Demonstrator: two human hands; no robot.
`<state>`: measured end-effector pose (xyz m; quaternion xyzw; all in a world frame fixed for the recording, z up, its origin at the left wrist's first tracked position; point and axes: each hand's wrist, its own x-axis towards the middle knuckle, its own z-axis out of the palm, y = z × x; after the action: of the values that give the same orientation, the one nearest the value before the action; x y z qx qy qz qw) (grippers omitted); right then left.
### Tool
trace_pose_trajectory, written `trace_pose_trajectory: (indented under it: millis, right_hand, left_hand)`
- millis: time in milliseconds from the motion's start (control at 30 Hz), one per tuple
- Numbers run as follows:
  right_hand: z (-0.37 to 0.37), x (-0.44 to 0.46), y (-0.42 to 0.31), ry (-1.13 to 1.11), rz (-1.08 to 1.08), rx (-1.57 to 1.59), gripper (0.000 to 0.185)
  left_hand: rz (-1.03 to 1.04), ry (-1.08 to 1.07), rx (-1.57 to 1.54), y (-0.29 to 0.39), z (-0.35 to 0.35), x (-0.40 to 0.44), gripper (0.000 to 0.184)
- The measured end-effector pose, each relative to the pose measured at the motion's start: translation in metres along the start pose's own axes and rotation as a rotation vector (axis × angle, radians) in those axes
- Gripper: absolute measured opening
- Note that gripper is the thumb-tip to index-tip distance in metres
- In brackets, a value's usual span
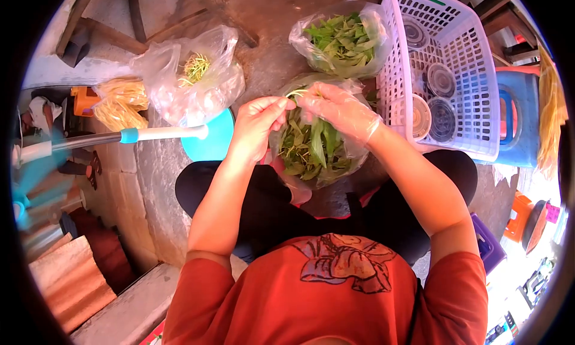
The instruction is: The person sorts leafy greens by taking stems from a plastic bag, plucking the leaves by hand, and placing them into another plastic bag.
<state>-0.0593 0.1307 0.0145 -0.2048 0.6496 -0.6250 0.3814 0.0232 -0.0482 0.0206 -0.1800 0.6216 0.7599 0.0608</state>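
Note:
Above an open plastic bag of leafy greens (pixel 314 147), both my hands meet with their fingertips almost touching. My left hand (pixel 259 122), bare, pinches the end of a thin pale-green stem (pixel 296 93). My right hand (pixel 340 110) wears a clear plastic glove, and its fingers are closed on the same stem; most of the stem is hidden behind them. A second bag of green leaves (pixel 347 41) stands just beyond. To the left, a clear plastic bag (pixel 197 81) holds a small heap of pale stem pieces (pixel 194 68).
On the right stands a white perforated basket (pixel 488 99) with several round lids or containers inside, beside a blue plastic container (pixel 518 120). At the left are a long-handled tool with a turquoise head (pixel 209 144) and a yellowish bundle (pixel 121 102). Another person (pixel 45 114) is at far left.

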Motion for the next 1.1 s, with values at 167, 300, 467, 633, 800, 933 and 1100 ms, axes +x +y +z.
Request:
trace_pose_trajectory:
  millis: [167,300,467,633,800,933,1100]
  right_hand:
    - [0.001,0.001,0.014,0.213,-0.133,-0.276,0.025]
    - [-0.01,0.012,0.041,0.382,-0.148,-0.143,0.028]
    - [-0.045,0.019,0.024,0.485,0.004,0.362,0.028]
    - [-0.055,0.017,0.003,0.41,-0.013,0.548,0.016]
    - [-0.062,0.014,-0.005,0.446,-0.069,0.586,0.015]
    - [-0.064,0.015,-0.004,0.415,-0.09,0.56,0.019]
    - [-0.054,0.011,-0.012,0.44,-0.042,0.528,0.012]
  left_hand:
    - [0.017,-0.011,0.131,-0.005,0.001,-0.002,0.019]
    - [0.082,0.103,0.179,-0.002,-0.007,-0.001,0.014]
    - [0.248,0.592,0.181,0.033,-0.097,0.04,0.014]
    - [0.176,0.963,0.344,0.051,-0.136,0.086,0.023]
    - [0.494,0.233,0.759,-0.011,-0.067,0.059,0.017]
    - [0.399,-0.207,1.149,-0.07,0.003,0.032,0.022]
    - [0.49,-0.068,1.677,-0.124,0.011,0.054,0.028]
